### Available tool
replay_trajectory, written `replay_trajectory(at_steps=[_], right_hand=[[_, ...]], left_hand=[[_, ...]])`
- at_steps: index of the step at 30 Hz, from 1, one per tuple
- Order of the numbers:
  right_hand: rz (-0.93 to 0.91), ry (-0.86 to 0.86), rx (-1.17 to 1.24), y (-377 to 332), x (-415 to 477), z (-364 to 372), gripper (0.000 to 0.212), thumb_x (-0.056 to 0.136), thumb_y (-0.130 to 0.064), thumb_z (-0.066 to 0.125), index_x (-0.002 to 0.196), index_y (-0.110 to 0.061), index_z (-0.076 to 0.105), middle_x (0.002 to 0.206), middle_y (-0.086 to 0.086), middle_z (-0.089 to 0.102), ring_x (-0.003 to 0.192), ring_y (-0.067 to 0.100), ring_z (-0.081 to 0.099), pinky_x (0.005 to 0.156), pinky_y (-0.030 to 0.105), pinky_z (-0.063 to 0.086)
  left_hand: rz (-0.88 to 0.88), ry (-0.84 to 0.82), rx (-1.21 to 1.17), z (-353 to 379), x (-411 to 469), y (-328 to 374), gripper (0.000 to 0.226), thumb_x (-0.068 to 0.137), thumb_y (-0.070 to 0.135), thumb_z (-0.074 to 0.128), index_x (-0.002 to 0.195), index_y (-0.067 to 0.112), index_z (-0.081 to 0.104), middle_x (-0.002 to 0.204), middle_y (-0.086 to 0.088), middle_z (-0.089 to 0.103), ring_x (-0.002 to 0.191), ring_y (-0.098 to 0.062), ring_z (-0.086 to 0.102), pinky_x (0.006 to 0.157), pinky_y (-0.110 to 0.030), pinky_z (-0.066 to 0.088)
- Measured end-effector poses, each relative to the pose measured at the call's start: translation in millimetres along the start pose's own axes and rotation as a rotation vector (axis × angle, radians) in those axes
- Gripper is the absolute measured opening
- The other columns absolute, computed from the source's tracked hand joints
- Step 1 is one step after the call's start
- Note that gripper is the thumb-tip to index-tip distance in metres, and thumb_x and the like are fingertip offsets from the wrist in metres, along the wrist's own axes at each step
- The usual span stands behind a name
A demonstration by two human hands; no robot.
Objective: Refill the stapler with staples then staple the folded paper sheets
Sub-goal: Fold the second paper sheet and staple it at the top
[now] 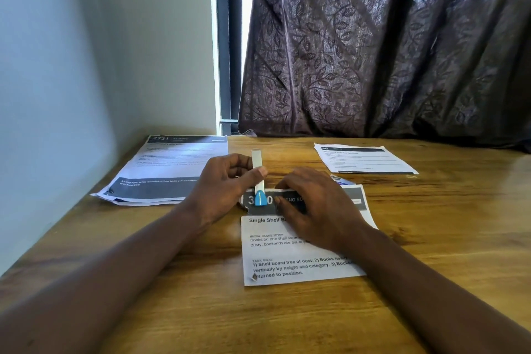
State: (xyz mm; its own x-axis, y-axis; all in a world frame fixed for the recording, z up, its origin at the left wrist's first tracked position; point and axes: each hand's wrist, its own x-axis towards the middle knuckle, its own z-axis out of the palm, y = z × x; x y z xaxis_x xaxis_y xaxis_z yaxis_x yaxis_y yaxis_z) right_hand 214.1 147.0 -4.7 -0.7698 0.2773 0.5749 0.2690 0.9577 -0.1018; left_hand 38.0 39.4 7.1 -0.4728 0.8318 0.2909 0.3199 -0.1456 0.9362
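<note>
Left hand (227,184): thumb and curled fingers grip the white stapler (257,165) round its middle, the blue nose (260,199) pointing toward the person and lying over the dark header band at the far edge of the folded paper sheets (287,256). Right hand (316,207): palm down, fingers extended and pressing flat on the same band, just beside the nose.

The step in hand appears to be the stapling itself. To do it well, the sheet edges should be squared under the right fingers, which hold the layers so they cannot slide. The far edge should sit fully inside the stapler's mouth. Whether the base is beneath the paper cannot be told from here. Pressure should come straight down near the nose, not at the tail, with the right fingertips kept out from under it.

Both forearms reach in from the near edge of the wooden table (431,253) and converge at its centre, wrists low. The left wrist is turned so the thumb lies across the stapler's upper face.

Well apart lie a printed stack (172,164) at far left and another set of printed sheets (365,159) at far right. A patterned curtain (373,37) hangs behind.
</note>
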Motion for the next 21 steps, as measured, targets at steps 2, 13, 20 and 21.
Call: replay_trajectory(at_steps=[2,13,20,21], right_hand=[[-0.004,0.013,0.018,0.6,0.0,-0.2,0.021,0.093,-0.04,0.061,0.106,-0.023,0.063,0.099,-0.007,0.061,0.093,0.012,0.053,0.084,0.032,0.044],[0.037,0.163,0.167,7.9,1.6,-4.5,0.015,0.095,-0.034,0.057,0.094,-0.02,0.063,0.089,-0.007,0.061,0.086,0.013,0.055,0.077,0.033,0.044],[0.107,0.284,0.206,17.8,2.3,-7.2,0.018,0.1,-0.031,0.054,0.093,-0.019,0.064,0.087,-0.006,0.061,0.083,0.014,0.056,0.074,0.04,0.048],[0.105,0.296,0.203,18.1,2.4,-7.5,0.018,0.1,-0.031,0.054,0.093,-0.019,0.064,0.087,-0.006,0.061,0.083,0.015,0.056,0.074,0.041,0.048]], left_hand=[[0.046,0.048,-0.055,-1.3,-1.9,2.8,0.034,0.083,0.037,0.074,0.104,0.01,0.072,0.095,-0.015,0.077,0.089,-0.029,0.075,0.069,-0.034,0.062],[0.241,0.239,0.791,-30.4,0.2,5.3,0.035,0.078,0.066,0.06,0.097,0.038,0.07,0.068,0.019,0.069,0.07,-0.001,0.063,0.071,-0.034,0.056],[0.187,0.009,1.074,-17.7,-9.8,14.8,0.044,0.085,0.073,0.052,0.107,0.039,0.067,0.081,0.014,0.07,0.08,-0.008,0.064,0.068,-0.029,0.049],[0.192,0.013,1.119,-16.3,-11.0,13.9,0.052,0.083,0.078,0.044,0.108,0.039,0.069,0.082,0.015,0.072,0.082,-0.009,0.065,0.073,-0.031,0.051]])
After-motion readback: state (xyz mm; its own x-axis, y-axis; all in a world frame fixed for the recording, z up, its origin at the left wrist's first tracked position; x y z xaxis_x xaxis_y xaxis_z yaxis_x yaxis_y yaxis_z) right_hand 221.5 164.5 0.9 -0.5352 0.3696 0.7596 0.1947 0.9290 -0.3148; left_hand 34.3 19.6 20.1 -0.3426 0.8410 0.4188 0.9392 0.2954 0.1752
